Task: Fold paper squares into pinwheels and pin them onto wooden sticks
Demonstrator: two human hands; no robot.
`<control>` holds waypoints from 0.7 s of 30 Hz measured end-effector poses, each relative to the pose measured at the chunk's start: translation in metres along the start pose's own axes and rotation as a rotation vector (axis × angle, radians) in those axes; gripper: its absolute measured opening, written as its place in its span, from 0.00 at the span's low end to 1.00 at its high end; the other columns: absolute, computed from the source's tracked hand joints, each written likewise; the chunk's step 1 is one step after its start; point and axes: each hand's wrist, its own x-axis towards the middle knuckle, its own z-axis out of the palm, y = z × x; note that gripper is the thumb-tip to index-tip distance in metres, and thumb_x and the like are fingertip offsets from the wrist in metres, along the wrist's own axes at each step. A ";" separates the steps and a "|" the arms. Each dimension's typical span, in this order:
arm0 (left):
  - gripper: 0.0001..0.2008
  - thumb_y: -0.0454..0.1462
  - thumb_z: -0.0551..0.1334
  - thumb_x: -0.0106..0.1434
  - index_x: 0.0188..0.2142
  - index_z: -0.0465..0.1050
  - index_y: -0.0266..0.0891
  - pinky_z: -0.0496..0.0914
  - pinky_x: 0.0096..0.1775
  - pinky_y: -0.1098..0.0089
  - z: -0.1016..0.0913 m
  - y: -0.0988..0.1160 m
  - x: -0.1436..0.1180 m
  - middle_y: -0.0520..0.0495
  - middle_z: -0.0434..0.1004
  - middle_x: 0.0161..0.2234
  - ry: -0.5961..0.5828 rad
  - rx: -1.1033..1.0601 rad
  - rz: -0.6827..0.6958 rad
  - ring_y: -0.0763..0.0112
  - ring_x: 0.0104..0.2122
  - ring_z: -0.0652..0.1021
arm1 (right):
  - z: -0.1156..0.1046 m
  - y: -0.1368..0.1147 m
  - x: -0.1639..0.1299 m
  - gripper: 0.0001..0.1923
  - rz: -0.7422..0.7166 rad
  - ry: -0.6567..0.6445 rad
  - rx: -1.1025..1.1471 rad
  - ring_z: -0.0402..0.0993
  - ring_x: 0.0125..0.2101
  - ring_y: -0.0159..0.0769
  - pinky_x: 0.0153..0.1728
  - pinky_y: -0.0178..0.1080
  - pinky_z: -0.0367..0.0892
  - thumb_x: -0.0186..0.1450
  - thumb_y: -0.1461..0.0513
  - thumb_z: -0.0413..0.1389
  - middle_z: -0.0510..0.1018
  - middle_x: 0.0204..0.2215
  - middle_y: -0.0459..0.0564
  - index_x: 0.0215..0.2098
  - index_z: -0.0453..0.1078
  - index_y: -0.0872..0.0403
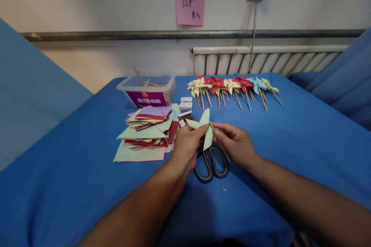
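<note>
Holding a pale green paper pinwheel (203,128) and its wooden stick (219,142) above a blue-covered table (304,142).

The table fills the view, with a radiator (261,60) behind it at 1 o'clock. On the cloth, a heap of coloured paper sheets (145,133) lies at 9 o'clock from the hands, and a clear plastic tub (147,90) with sticks in it stands at 11 o'clock. A row of finished pinwheels (232,87) lies at 1 o'clock, well apart from the hands. Black-handled scissors (211,164) lie just below the hands, at 6 o'clock. The left hand (187,148) pinches the pinwheel's lower left blade between thumb and fingers; the right hand (236,142) pinches the stick, whose top end meets the pinwheel's centre. Small boxes (186,104) sit at 12 o'clock.
</note>
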 end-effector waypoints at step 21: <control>0.14 0.38 0.71 0.46 0.31 0.77 0.32 0.69 0.27 0.71 -0.001 -0.007 0.002 0.44 0.79 0.27 0.035 0.058 0.090 0.70 0.24 0.76 | 0.002 -0.004 -0.001 0.17 0.009 -0.002 0.055 0.62 0.17 0.24 0.18 0.30 0.57 0.59 0.57 0.61 0.73 0.21 0.42 0.46 0.75 0.54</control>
